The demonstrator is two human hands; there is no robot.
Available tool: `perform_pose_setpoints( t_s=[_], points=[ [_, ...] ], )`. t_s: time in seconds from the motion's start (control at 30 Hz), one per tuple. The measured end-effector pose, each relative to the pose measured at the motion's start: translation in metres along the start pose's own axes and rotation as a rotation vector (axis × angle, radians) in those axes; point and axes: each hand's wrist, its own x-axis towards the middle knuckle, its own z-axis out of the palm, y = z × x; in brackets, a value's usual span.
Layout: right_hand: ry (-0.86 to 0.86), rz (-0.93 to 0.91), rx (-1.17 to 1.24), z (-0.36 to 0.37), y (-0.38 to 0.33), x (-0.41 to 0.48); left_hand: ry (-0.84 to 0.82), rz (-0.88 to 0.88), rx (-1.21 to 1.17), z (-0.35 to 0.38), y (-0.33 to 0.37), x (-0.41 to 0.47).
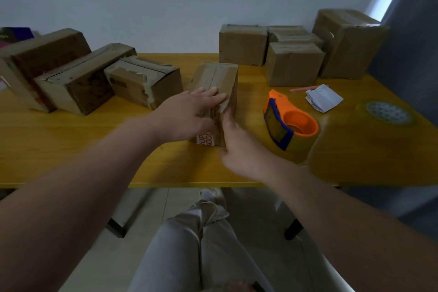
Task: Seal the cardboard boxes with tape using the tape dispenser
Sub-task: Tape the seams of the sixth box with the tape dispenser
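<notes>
A small cardboard box (219, 75) with tape along its top seam stands in the middle of the yellow table (71, 140). My left hand (187, 113) lies flat on the box's top near the front edge, fingers straight. My right hand (239, 144) presses with straight fingers against the box's near right corner, where a tape end sticks out. The orange and blue tape dispenser (289, 121) lies on the table just right of the box, with no hand on it.
Three taped boxes (78, 78) crowd the left of the table, and several more boxes (294, 64) stand at the back right. A folded white paper (323, 100) and a pink stick (305, 89) lie behind the dispenser. A tape roll (388, 112) lies far right.
</notes>
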Motion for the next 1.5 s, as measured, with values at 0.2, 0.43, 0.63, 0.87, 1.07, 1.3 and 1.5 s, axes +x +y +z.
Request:
perform_pose_setpoints(
  t_s=[0.2,0.43,0.63,0.87,1.07,1.3,1.5],
  points=[
    [-0.035,-0.032,-0.239,-0.017,0.020,0.001,0.012,0.020,0.024,0.000,0.000,0.001],
    [0.483,-0.204,-0.069,-0.040,0.029,0.016,0.411,0.118,0.080,0.008,0.001,-0.008],
    [0.398,-0.316,-0.080,-0.048,0.027,0.028,0.464,0.194,0.112,0.010,0.002,-0.008],
    [0.384,-0.350,-0.112,-0.049,0.025,0.034,0.441,0.186,0.148,0.010,0.003,-0.005],
    [0.429,-0.377,-0.155,-0.041,0.022,0.037,0.410,0.165,0.142,0.007,0.004,-0.004],
    [0.543,-0.457,-0.360,-0.033,0.018,0.035,0.374,0.163,0.119,0.002,0.003,-0.005],
    [0.574,-0.549,-0.446,-0.033,0.016,0.032,0.391,0.139,0.050,0.000,0.000,-0.009]
  ],
)
